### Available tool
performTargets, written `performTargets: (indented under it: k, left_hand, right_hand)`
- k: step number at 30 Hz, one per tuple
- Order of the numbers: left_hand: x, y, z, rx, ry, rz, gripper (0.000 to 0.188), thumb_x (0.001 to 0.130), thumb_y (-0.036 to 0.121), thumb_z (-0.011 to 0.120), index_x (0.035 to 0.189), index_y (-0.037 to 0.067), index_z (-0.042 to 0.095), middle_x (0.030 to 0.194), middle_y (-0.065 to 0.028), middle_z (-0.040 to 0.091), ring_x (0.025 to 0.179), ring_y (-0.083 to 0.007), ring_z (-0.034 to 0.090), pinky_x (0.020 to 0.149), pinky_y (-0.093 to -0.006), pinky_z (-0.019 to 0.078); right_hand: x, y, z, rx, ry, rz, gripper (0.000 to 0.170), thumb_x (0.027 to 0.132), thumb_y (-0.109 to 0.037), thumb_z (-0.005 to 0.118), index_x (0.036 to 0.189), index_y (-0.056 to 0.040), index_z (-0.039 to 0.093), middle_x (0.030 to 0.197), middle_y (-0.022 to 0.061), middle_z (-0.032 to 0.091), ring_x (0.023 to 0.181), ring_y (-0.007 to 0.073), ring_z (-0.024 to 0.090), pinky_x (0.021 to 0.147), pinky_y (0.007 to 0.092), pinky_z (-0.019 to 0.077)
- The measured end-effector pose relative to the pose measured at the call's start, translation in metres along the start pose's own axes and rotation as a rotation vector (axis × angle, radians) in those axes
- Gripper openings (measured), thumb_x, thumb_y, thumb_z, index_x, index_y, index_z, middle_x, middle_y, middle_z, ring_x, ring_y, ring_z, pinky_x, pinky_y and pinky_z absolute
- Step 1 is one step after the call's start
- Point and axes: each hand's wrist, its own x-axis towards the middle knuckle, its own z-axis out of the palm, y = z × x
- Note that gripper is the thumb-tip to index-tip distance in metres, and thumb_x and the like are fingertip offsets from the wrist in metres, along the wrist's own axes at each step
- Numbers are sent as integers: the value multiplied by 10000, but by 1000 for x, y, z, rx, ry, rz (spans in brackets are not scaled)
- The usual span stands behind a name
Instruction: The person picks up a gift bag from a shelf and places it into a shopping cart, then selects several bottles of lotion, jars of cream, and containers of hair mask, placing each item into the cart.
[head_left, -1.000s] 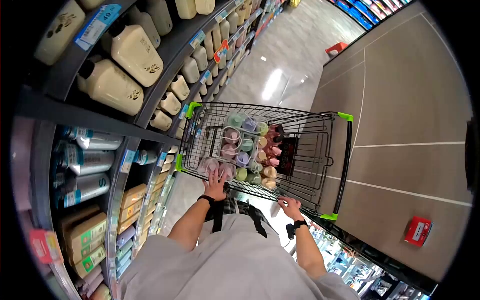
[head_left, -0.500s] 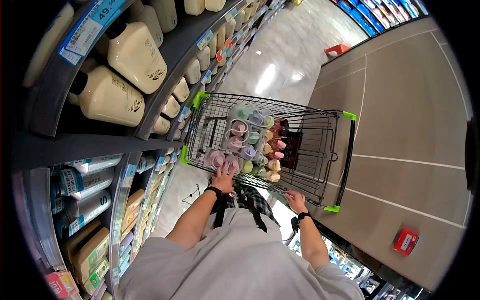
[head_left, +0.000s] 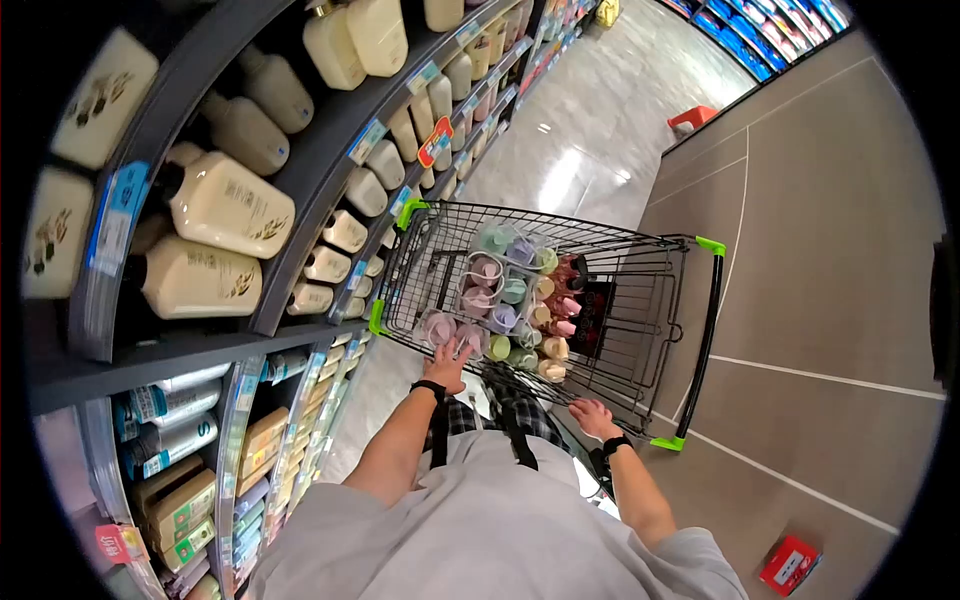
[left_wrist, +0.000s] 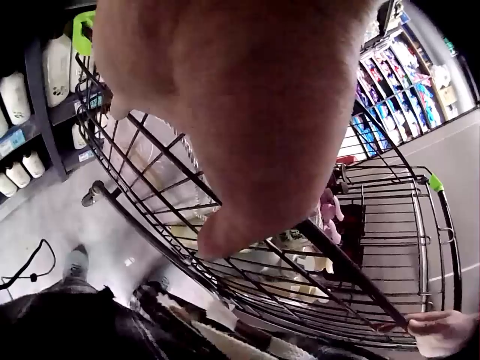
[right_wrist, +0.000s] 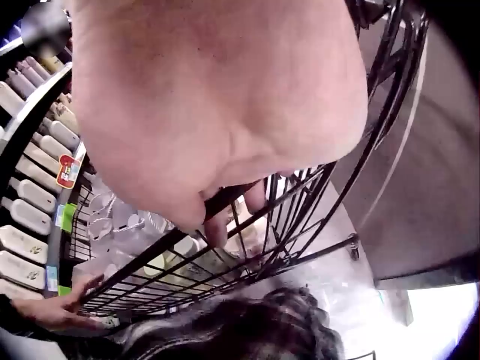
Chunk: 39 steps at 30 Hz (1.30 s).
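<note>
one even push should suit the cart (head_left: 640,300), right hand (head_left: 594,417) curled round its rim (left_wrist: 352,271), left hand (head_left: 447,368) resting straight-fingered there.

We can see dark shelves (head_left: 150,362) with big cream bottles (head_left: 233,208), silver bottles (head_left: 180,441) and blue price tags (head_left: 120,205), a shiny grey floor (head_left: 600,110), a red thing (head_left: 690,119) by a brown wall (head_left: 830,240) with white lines, a red box (head_left: 789,565) at that wall, and blue packs (head_left: 735,46) far off.

Shop: stocked shelves (head_left: 190,352), price tags (head_left: 118,218), shopping cart (head_left: 711,246).
</note>
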Motion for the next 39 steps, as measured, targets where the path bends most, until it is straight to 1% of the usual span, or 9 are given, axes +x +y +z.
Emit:
performTargets:
  k: [3,7,12,15,21,26,30,32,39]
  left_hand:
    - [10,3,-4,-5,39,22,975,729,186,684,1549,314,173,1614,-155,82,1469,-433,88,1093,-700,234]
    - [25,9,-20,-22,73,40,964,736,162,660,1545,316,159,1615,-161,75,1469,-434,91,1102,-700,220]
    - [43,18,-37,18,17,40,981,744,184,664,1553,314,125,1629,-155,19,1481,-430,62,1094,-708,228]
    - [43,34,-54,71,5,-8,1004,741,192,672,1561,300,103,1628,-162,19,1485,-432,53,1086,-717,234]
    - [40,56,-53,-100,213,-16,1021,759,235,723,1565,280,98,1618,-186,36,1482,-441,58,1068,-722,256]
    - [23,58,-47,-357,615,72,672,831,214,671,1437,94,406,1470,-257,342,1316,-475,361,1082,-509,368]
    - [8,52,-59,-397,556,19,600,841,251,662,1383,74,473,1444,-242,406,1310,-438,401,1076,-489,380]
    - [-4,47,-66,-498,313,68,527,862,296,642,1321,58,536,1360,-231,513,1270,-399,469,1060,-456,401]
    - [-42,39,-75,-466,450,167,503,893,328,612,1294,29,554,1270,-225,591,1184,-388,551,1021,-440,438]
  right_hand:
    - [1,-19,-33,26,-92,1,335,1005,-333,460,1213,-138,635,1318,72,579,1308,365,417,1106,496,247]
    - [24,8,-23,-105,-105,-67,377,1011,-418,427,1327,-268,570,1482,56,432,1366,367,305,1123,520,217]
    - [23,-14,-61,-4,-141,186,429,1002,-496,403,1331,-279,574,1505,31,410,1386,381,280,1132,521,195]
    - [20,-34,-92,-63,-162,147,410,1003,-357,394,1326,-192,586,1455,86,467,1341,387,355,1127,503,226]
    - [40,-32,-117,39,-156,177,386,1002,-377,385,1280,-261,626,1386,82,548,1336,363,370,1074,568,216]
    - [58,-32,-135,-10,-125,283,356,983,-433,450,1211,-277,674,1327,27,592,1311,360,379,1080,529,220]
    - [74,-6,-131,-161,41,154,327,946,-382,486,1145,-236,700,1312,35,603,1296,387,371,1076,530,209]
    - [66,-18,-148,-56,130,169,430,944,-466,476,1144,-164,708,1313,51,607,1318,358,357,1096,524,168]
    - [62,-26,-148,-175,278,155,571,922,-595,462,1110,-110,699,1204,111,654,1202,374,504,1075,561,246]
